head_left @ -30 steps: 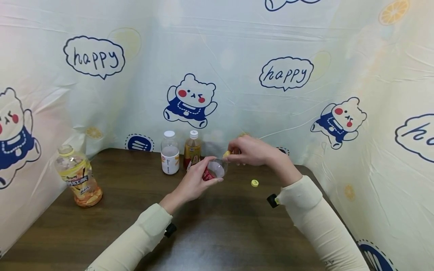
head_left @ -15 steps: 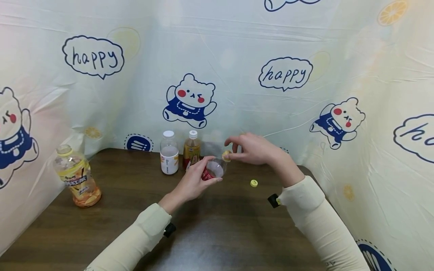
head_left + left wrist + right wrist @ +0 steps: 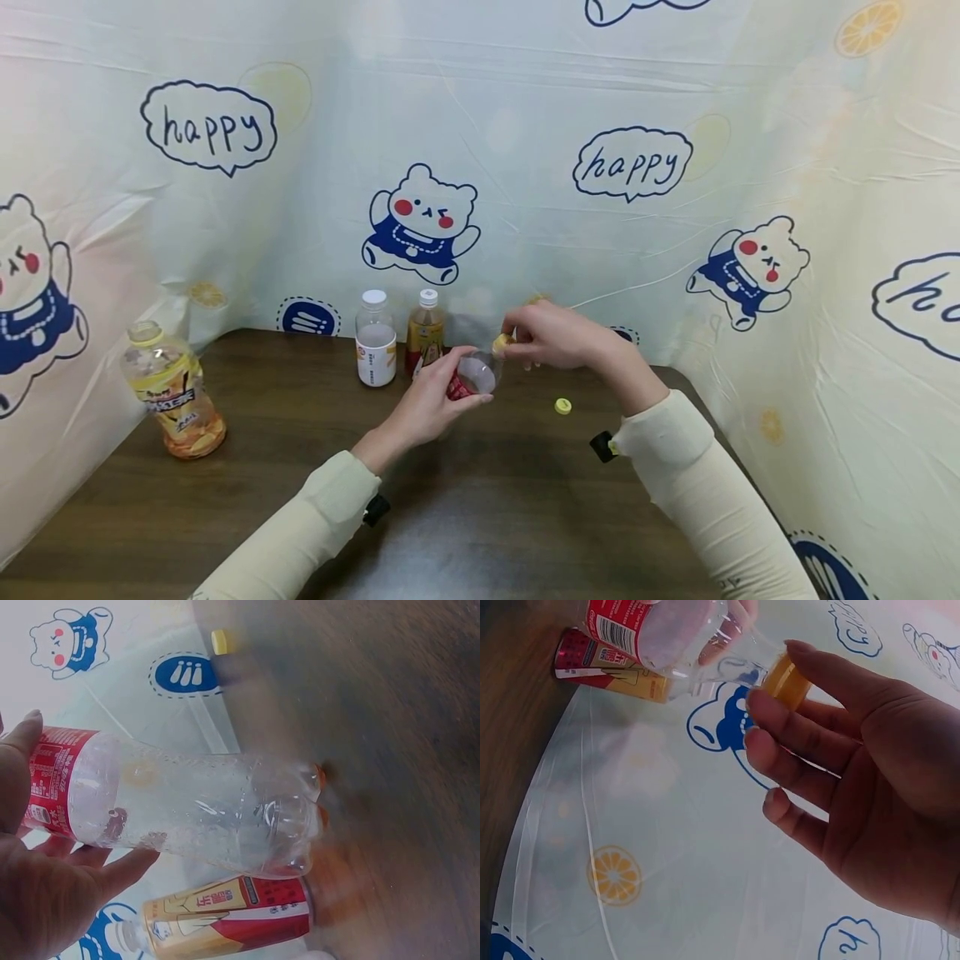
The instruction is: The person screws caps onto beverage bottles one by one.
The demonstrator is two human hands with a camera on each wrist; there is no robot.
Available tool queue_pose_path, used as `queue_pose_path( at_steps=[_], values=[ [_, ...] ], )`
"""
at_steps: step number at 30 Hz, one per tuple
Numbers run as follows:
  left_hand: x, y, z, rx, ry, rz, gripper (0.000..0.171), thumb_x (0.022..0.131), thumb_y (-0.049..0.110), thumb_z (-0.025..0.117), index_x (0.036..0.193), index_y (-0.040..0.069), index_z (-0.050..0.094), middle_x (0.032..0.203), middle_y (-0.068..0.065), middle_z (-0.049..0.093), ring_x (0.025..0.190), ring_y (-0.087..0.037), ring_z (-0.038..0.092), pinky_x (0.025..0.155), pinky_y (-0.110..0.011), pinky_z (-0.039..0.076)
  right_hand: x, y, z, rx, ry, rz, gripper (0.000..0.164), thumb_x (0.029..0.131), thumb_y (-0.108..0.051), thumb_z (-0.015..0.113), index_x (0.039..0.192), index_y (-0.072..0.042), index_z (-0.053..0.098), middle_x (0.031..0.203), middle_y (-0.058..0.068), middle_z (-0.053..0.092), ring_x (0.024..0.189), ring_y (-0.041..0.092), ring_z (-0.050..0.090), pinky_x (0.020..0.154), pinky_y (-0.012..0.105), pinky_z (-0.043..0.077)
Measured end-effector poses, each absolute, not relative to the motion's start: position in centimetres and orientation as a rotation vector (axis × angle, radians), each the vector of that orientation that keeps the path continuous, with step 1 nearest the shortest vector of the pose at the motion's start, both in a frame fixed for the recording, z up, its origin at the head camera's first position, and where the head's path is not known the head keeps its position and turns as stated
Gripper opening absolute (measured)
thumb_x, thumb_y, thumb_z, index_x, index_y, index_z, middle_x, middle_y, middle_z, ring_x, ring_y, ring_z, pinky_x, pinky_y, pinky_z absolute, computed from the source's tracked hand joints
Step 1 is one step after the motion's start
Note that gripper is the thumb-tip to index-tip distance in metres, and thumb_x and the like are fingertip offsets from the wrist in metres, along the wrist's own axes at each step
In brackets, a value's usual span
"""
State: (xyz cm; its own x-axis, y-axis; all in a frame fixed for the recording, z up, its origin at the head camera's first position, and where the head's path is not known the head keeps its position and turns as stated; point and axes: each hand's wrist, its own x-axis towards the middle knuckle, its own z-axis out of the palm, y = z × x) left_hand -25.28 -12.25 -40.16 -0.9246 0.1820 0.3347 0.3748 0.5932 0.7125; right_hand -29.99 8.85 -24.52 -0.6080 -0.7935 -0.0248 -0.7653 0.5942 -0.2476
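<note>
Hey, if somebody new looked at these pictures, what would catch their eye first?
Probably the pale curtain behind the table, printed with cartoon bears and "happy" speech bubbles. Next, toward the table's back, the left hand grips a clear, red-labelled bottle while the right hand pinches a yellow cap at its top. A yellow-labelled bottle also stands out on the table's left side.

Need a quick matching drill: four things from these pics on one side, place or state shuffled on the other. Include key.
Things
1. Red-label bottle
2. Loose cap
3. White-label bottle
4. Yellow-label bottle

Places/states
A. standing at the back
B. standing at far left of the head view
C. gripped by the left hand
D. lying by itself on the table

Pairs: 1-C, 2-D, 3-A, 4-B
</note>
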Motion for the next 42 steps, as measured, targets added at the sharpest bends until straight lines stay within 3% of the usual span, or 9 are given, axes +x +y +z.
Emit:
queue_pose_path(
  at_steps=[7,12,14,17,25,31,35,38,42],
  values=[
    [-25.2,-12.0,-40.2,-0.514,-2.592,-1.184,0.070,0.088,0.042,0.081,0.146,0.021,0.048,0.141,-0.007,0.058,0.122,-0.024,0.059,0.102,-0.048,0.053,-29.6,8.7,-24.2,-1.206,2.820,-0.182,0.048,0.104,-0.051,0.053,0.072,-0.019,0.067,0.060,-0.004,0.062,0.061,0.015,0.059,0.058,0.035,0.048],
    [-25.3,-12.0,-40.2,-0.491,-2.588,-1.188,0.069,0.088,0.042,0.080,0.145,0.020,0.048,0.139,-0.007,0.059,0.121,-0.024,0.060,0.102,-0.049,0.052,-29.7,9.4,-23.7,-1.243,2.816,-0.196,0.035,0.100,-0.049,0.062,0.108,-0.017,0.073,0.086,-0.003,0.069,0.079,0.016,0.062,0.073,0.036,0.054],
    [-25.4,-12.1,-40.1,-0.477,-2.591,-1.202,0.069,0.088,0.042,0.081,0.145,0.021,0.048,0.138,-0.007,0.059,0.121,-0.024,0.060,0.102,-0.050,0.052,-29.7,9.6,-23.4,-1.296,2.763,-0.216,0.039,0.098,-0.043,0.068,0.128,-0.018,0.066,0.099,-0.002,0.070,0.086,0.016,0.063,0.081,0.037,0.054],
    [-25.3,-12.2,-40.0,-0.468,-2.595,-1.223,0.068,0.088,0.042,0.081,0.144,0.023,0.048,0.138,-0.007,0.059,0.121,-0.025,0.060,0.101,-0.050,0.053,-29.7,9.6,-23.3,-1.350,2.665,-0.254,0.046,0.096,-0.033,0.073,0.137,-0.017,0.059,0.105,-0.001,0.069,0.090,0.017,0.065,0.084,0.037,0.054],
    [-25.2,-12.1,-39.9,-0.473,-2.603,-1.218,0.067,0.089,0.042,0.080,0.144,0.023,0.048,0.137,-0.006,0.059,0.120,-0.023,0.060,0.101,-0.047,0.053,-30.2,9.2,-24.0,-1.391,2.622,-0.338,0.015,0.098,-0.028,0.071,0.101,-0.013,0.072,0.081,-0.002,0.069,0.072,0.013,0.061,0.076,0.034,0.052],
    [-25.0,-12.0,-40.0,-0.527,-2.589,-1.209,0.070,0.088,0.040,0.081,0.146,0.019,0.048,0.140,-0.006,0.059,0.121,-0.026,0.060,0.102,-0.048,0.053,-30.0,8.8,-24.1,-1.284,2.658,-0.313,0.034,0.104,-0.036,0.062,0.078,-0.015,0.071,0.064,0.003,0.068,0.052,0.015,0.062,0.055,0.032,0.053],
    [-24.9,-11.8,-40.1,-0.549,-2.578,-1.199,0.071,0.088,0.039,0.082,0.146,0.018,0.049,0.140,-0.007,0.059,0.121,-0.026,0.060,0.102,-0.047,0.053,-29.9,8.8,-24.0,-1.188,2.732,-0.223,0.050,0.107,-0.041,0.053,0.065,-0.016,0.066,0.056,0.002,0.063,0.047,0.016,0.060,0.052,0.033,0.049],
    [-24.9,-11.7,-40.1,-0.525,-2.581,-1.187,0.071,0.087,0.040,0.082,0.146,0.019,0.049,0.140,-0.006,0.059,0.121,-0.023,0.060,0.103,-0.046,0.053,-29.8,9.1,-23.7,-1.169,2.752,-0.243,0.045,0.106,-0.043,0.054,0.074,-0.015,0.070,0.061,0.002,0.065,0.052,0.018,0.062,0.058,0.034,0.051],
    [-24.9,-11.8,-40.0,-0.497,-2.591,-1.196,0.071,0.087,0.040,0.082,0.146,0.021,0.048,0.141,-0.006,0.059,0.123,-0.024,0.060,0.102,-0.047,0.053,-29.7,9.5,-23.1,-1.226,2.744,-0.286,0.032,0.100,-0.044,0.065,0.112,-0.015,0.073,0.086,-0.002,0.071,0.076,0.018,0.064,0.074,0.035,0.055]
  ],
)
